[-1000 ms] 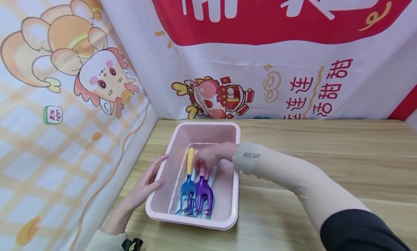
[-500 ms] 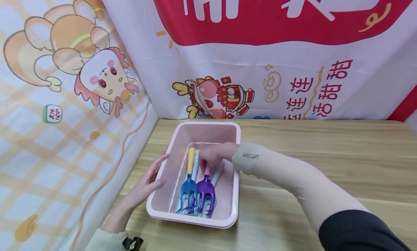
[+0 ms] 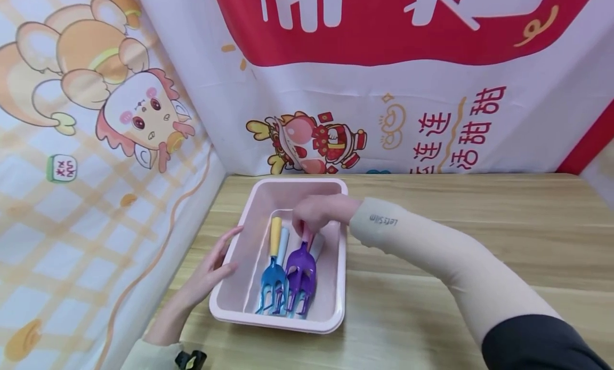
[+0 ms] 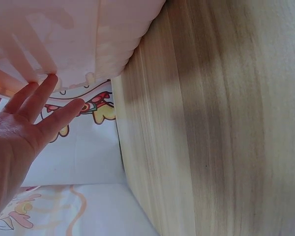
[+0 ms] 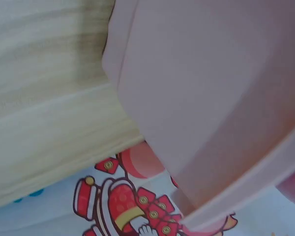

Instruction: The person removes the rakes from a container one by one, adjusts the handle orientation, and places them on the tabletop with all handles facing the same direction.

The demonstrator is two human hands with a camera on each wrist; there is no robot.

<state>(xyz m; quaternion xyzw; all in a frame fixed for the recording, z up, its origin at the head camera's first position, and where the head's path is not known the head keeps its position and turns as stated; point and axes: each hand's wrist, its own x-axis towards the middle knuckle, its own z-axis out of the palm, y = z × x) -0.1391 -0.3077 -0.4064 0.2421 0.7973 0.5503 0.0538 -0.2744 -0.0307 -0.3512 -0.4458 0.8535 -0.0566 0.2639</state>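
Purple fork (image 3: 300,262) gripped inside the pink bin (image 3: 273,321).
I see the right hand (image 3: 314,212), nearer, fingers curled round the handle (image 3: 307,234); the fork's long axis runs from them toward the near rim. The left hand (image 3: 207,271) lays extended fingers against the bin's side.

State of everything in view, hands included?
Pale pink rectangular plastic bin: upright, open-topped.
Purple fork with pink handle: in bin, gripped by handle.
Blue fork with yellow handle: lying in bin, unheld.
Two pale-blue handles: in bin, heads partly hidden.
Left hand: fingers spread, at bin's left side.
Right hand: gripping the purple fork.
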